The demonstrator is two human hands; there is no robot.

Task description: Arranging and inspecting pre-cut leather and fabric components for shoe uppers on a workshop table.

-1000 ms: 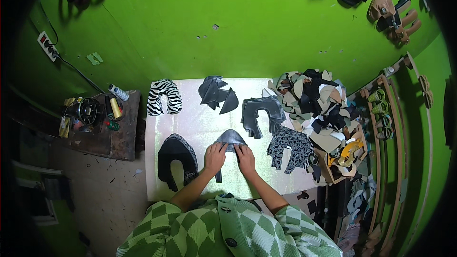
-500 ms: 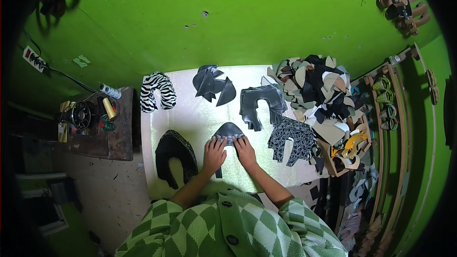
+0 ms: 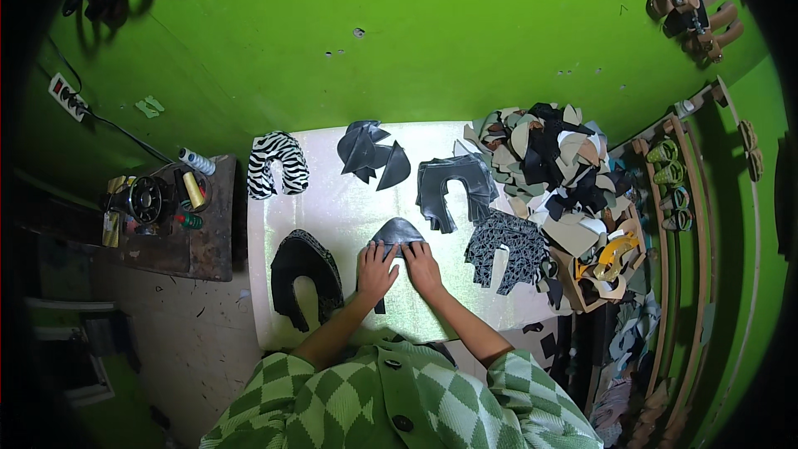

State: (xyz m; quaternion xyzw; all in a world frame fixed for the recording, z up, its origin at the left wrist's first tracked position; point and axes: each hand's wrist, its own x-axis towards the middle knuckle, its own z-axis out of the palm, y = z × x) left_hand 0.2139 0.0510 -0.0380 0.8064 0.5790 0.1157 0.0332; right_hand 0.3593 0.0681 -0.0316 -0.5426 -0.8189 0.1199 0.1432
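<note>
On the pale, shiny table (image 3: 324,204) in front of me lies a black leather-like piece (image 3: 397,231) with a rounded, pointed top. My left hand (image 3: 377,270) rests on its lower left part, fingers stretched out. Against the lower right part lies my right hand (image 3: 422,268), its fingers also extended and close to the left ones. The hands cover the piece's lower part; a narrow dark strip (image 3: 380,306) shows below the left hand. To the left is a stack of black U-shaped pieces (image 3: 287,270). Black-and-grey patterned U-shaped pieces (image 3: 486,254) lie to the right.
Beyond my hands are zebra-striped U-shaped pieces (image 3: 291,154), black rounded cutouts (image 3: 362,150) and black arch-shaped pieces (image 3: 432,187). A scrap heap (image 3: 557,150) fills the back right, above a wooden box (image 3: 594,295). A side table (image 3: 212,241) with thread spools stands left, a shoe rack (image 3: 690,249) right.
My fingers have shifted inward on the black piece, and the two hands are closer together. The view has tilted slightly; the other pieces lie as before.
</note>
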